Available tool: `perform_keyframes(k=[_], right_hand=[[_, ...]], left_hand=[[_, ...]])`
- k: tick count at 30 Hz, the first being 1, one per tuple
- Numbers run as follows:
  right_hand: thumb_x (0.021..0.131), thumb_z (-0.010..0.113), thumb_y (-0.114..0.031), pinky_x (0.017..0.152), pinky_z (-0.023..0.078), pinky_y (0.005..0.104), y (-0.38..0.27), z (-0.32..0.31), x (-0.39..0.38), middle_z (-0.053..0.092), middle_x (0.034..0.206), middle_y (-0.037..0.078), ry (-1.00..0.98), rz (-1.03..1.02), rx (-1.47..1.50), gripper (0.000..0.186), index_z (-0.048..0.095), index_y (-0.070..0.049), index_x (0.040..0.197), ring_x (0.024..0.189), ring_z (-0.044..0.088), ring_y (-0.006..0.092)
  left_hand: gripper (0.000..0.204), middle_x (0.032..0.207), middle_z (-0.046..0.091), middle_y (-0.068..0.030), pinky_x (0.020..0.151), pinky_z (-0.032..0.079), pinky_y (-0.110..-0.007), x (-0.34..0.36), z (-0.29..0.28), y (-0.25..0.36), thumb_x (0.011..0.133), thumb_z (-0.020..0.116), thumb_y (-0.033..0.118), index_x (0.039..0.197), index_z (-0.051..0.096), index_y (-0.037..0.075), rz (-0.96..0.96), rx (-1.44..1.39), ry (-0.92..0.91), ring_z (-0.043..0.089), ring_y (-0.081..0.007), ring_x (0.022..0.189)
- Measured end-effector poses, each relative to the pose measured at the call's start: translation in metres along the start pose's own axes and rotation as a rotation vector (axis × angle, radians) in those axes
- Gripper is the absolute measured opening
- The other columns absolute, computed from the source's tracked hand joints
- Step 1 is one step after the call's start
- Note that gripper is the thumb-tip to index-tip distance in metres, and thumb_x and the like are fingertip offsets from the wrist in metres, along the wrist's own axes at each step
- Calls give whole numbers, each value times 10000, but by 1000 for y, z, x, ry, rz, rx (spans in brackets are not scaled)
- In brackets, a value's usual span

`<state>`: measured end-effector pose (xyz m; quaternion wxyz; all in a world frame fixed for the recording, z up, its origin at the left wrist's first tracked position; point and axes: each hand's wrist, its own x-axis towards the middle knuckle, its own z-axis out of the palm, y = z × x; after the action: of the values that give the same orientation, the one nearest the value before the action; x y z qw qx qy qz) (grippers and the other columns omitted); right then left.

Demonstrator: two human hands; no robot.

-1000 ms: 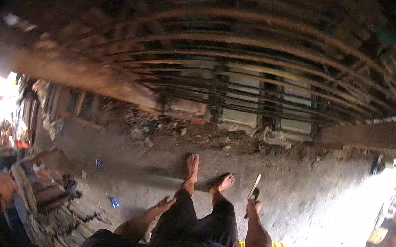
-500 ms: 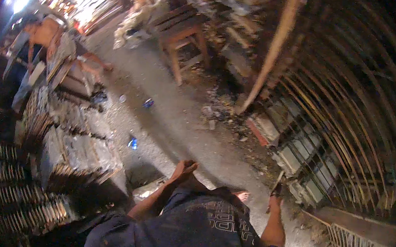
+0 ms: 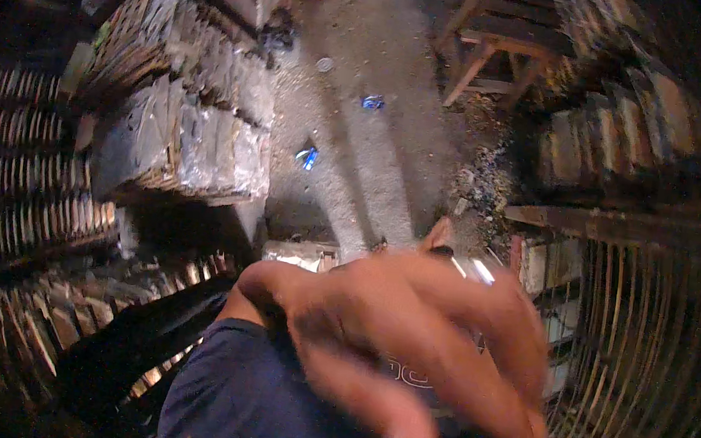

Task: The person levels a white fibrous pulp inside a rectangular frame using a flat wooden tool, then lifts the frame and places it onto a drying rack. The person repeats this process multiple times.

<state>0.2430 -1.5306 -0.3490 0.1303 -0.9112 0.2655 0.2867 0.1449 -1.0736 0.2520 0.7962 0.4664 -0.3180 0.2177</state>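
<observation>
Large and blurred, my left hand [image 3: 358, 306] is raised close to the camera, covering the middle of the view. Its fingers are apart and slightly curved, with nothing seen between them. The dark blue sleeve [image 3: 216, 377] of my left arm shows below it. I cannot make out my right hand, as the raised hand hides the area in front of my body. Past its upper edge, a shiny strip [image 3: 473, 270] glints, maybe a blade. A bare foot [image 3: 440, 232] shows near it.
Stacked flat bundles [image 3: 221, 139] stand on the left, beside racks of thin slats [image 3: 20, 121]. A wooden stool [image 3: 504, 46] stands at the far right, before more stacks [image 3: 629, 130]. Barred slats [image 3: 622, 337] line the right. Blue scraps [image 3: 309, 158] and debris [image 3: 489, 179] litter the floor.
My left hand, earlier closed low before my body, has come up close to the camera with its fingers apart. My right hand, earlier around a thin tool, is hidden. The view has turned.
</observation>
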Motion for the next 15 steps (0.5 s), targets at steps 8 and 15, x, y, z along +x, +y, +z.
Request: perform_keyframes(k=[8,15], right_hand=[[853,602,-231,559,431,430,-255,-42,17,582,755,131,-124,-205,-208,202,590,-33,887,615,572,276],[810,627,-174,424,414,426,-495,-39,41,558,632,126,-78,-437,-168,171,560,-17,793,483,539,273]], left_hand=[[305,940,631,-145,804,466,-412,47,-110,-11,933,638,268,996,680,-27,211,-51,139,615,-295,869],[381,956,609,-159,794,477,-409,75,-187,37,896,664,343,980,681,-28,236,-167,300,614,-308,888]])
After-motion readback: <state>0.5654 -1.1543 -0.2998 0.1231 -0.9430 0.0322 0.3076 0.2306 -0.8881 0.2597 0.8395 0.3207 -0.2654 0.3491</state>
